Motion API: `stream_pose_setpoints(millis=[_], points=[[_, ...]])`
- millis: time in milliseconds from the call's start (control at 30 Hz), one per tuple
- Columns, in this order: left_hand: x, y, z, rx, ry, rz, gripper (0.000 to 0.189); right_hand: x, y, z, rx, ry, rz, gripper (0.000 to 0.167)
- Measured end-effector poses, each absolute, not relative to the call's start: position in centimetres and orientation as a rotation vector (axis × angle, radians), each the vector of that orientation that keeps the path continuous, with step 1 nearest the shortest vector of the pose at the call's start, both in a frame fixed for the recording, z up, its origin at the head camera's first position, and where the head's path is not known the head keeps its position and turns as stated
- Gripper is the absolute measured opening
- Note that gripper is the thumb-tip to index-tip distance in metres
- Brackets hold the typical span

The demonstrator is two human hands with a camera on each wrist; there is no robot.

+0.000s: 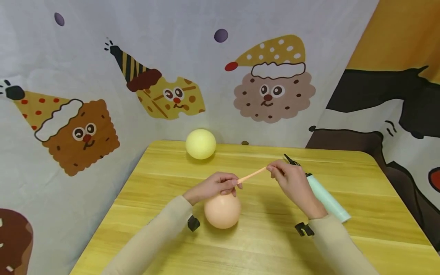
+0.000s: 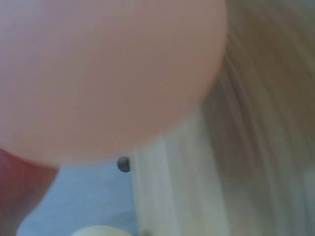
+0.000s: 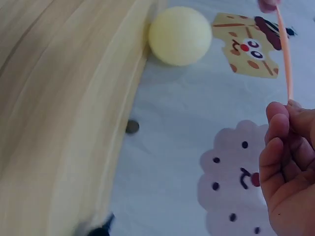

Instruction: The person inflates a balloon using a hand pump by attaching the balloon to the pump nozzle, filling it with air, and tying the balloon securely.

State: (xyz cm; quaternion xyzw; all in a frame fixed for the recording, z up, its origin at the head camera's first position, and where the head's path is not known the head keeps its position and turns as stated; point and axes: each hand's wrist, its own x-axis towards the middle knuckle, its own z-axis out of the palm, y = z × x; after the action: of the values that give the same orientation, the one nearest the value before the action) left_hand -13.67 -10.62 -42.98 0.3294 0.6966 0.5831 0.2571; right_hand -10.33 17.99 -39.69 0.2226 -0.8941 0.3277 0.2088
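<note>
An inflated peach balloon (image 1: 222,212) hangs under my left hand (image 1: 217,186), close over the table. That hand pinches the balloon's neck just above the round body. My right hand (image 1: 295,185) pinches the far end of the neck, which is stretched into a thin taut strip (image 1: 252,175) between both hands. In the right wrist view the right thumb and fingertips (image 3: 278,125) close on the strip's end. The balloon (image 2: 113,73) fills much of the left wrist view and hides the left fingers' grip there.
A yellow balloon (image 1: 201,144) rests at the back edge of the wooden table (image 1: 268,252). A mint-green hand pump (image 1: 328,198) lies right of my right hand, with a small black object (image 1: 291,159) beyond it. Behind hangs a cloth (image 1: 220,76) printed with cartoon food.
</note>
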Motion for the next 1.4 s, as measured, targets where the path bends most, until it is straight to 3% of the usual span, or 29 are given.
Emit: stream_pose_setpoints(millis=[233, 433, 700, 967, 1200, 1400], points=[[-13.4, -10.5, -43.8, 0.672, 1.439, 1.826, 0.023, -12.3, 17.4, -40.7, 0.457, -2.561, 1.169, 0.019], [-13.2, -10.0, -44.7, 0.617, 1.389, 1.839, 0.019, -13.5, 16.8, -42.4, 0.400, -2.568, 1.244, 0.018], [-12.7, -9.6, -45.3, 0.678, 1.344, 1.672, 0.043, -14.3, 16.4, -43.6, 0.433, -2.551, 1.205, 0.017], [-12.9, -9.9, -45.6, 0.652, 1.319, 1.560, 0.041, -14.7, 16.9, -44.5, 0.457, -2.584, 1.184, 0.017], [-13.1, -9.7, -45.3, 0.477, 1.387, 1.961, 0.042, -14.4, 15.7, -45.6, 0.484, -2.558, 1.251, 0.016], [-13.4, -8.7, -45.2, 0.298, 1.407, 2.341, 0.045, -12.7, 13.4, -45.4, 0.702, -2.524, 1.036, 0.008]])
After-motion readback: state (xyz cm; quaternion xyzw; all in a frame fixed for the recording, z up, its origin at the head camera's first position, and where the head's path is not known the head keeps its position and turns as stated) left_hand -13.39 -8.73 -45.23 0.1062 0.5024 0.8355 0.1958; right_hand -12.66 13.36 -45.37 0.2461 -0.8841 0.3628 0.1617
